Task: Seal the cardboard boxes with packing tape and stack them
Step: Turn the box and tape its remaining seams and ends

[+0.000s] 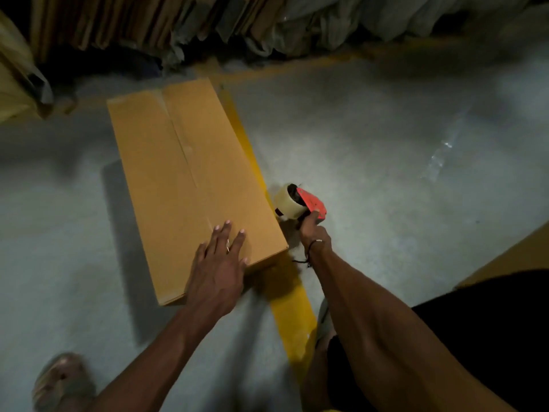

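Item: one long cardboard box [190, 185], flaps closed, lay flat on the grey floor [371, 138], its right side along a yellow floor line [292, 310]. Left hand [218, 264]: fingers straight and spread, pressed on the box's near top by the centre seam. Right hand [315, 233]: curled round the handle of a red tape dispenser [300, 203], held just beside the box's near right corner. Flattened cardboard [118, 22] leaned along the far edge of the floor.

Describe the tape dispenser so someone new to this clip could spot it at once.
Start at the long cardboard box lying on the grey floor. Just off its near right corner, the right hand grips the tape dispenser. It is the only bright red thing, carrying a clear tape roll.
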`<state>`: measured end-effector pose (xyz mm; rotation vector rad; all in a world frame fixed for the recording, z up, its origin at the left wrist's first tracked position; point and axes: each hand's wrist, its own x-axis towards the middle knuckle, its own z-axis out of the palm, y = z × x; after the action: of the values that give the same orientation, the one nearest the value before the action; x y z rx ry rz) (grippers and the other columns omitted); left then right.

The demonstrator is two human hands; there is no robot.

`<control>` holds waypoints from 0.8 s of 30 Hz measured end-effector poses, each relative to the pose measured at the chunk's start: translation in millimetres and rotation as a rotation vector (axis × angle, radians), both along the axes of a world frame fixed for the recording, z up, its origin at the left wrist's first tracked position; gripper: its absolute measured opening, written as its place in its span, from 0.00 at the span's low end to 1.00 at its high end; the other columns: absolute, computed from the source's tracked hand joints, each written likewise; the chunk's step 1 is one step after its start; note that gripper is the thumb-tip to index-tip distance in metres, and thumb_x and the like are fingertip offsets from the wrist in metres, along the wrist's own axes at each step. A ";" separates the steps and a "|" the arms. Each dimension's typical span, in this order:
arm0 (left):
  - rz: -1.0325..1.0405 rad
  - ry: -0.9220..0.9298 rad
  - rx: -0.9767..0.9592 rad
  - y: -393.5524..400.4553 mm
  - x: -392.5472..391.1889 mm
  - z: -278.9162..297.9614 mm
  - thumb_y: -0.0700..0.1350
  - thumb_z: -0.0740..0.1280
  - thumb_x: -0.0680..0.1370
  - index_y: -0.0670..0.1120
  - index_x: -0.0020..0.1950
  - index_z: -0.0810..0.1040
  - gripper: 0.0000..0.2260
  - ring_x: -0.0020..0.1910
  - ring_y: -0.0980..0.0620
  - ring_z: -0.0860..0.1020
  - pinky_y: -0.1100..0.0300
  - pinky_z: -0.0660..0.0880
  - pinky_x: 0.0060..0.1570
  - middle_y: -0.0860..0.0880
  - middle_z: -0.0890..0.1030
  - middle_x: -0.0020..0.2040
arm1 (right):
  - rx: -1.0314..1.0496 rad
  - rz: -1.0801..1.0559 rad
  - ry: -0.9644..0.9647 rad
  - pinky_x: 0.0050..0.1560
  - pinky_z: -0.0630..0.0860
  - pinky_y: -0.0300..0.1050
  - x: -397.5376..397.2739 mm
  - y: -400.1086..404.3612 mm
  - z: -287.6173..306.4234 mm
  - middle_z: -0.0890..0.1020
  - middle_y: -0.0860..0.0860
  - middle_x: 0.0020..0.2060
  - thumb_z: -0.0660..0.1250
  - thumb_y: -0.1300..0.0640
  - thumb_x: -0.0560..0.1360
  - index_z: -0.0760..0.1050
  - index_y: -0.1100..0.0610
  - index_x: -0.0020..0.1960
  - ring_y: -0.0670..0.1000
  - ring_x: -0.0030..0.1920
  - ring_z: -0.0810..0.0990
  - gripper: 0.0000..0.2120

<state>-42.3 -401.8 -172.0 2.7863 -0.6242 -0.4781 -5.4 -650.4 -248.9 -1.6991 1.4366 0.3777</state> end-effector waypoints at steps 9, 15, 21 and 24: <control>0.041 0.180 -0.017 30.0 32.9 112.8 0.50 0.60 0.86 0.48 0.72 0.75 0.16 0.67 0.45 0.75 0.47 0.73 0.65 0.45 0.76 0.70 | -0.001 0.223 -0.227 0.47 0.78 0.52 -16.1 -15.3 149.5 0.84 0.53 0.33 0.29 0.21 0.68 0.85 0.57 0.43 0.55 0.36 0.80 0.55; 0.265 0.159 -0.245 83.0 4.2 212.4 0.52 0.63 0.85 0.46 0.61 0.83 0.14 0.57 0.46 0.79 0.53 0.76 0.56 0.46 0.83 0.59 | 0.271 0.522 -0.405 0.30 0.63 0.42 -48.4 30.3 277.5 0.74 0.49 0.30 0.38 0.25 0.78 0.81 0.58 0.59 0.45 0.30 0.67 0.47; 0.576 0.405 -0.591 106.3 -48.6 246.5 0.53 0.60 0.86 0.47 0.58 0.82 0.14 0.58 0.47 0.81 0.51 0.76 0.59 0.47 0.83 0.58 | 0.530 0.662 -0.456 0.30 0.61 0.41 -111.6 77.7 331.3 0.72 0.50 0.31 0.38 0.25 0.77 0.81 0.58 0.59 0.46 0.30 0.64 0.46; 0.759 0.576 -0.830 102.8 -73.5 258.2 0.56 0.56 0.87 0.45 0.53 0.80 0.19 0.54 0.48 0.81 0.53 0.75 0.53 0.45 0.84 0.56 | 0.576 0.738 -0.457 0.29 0.62 0.42 -126.9 94.2 338.7 0.71 0.53 0.30 0.38 0.24 0.77 0.79 0.65 0.53 0.48 0.28 0.65 0.50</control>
<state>-115.8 -299.0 86.2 1.7600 0.3164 -0.6129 -132.3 -556.2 89.8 -1.6209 0.2840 0.6682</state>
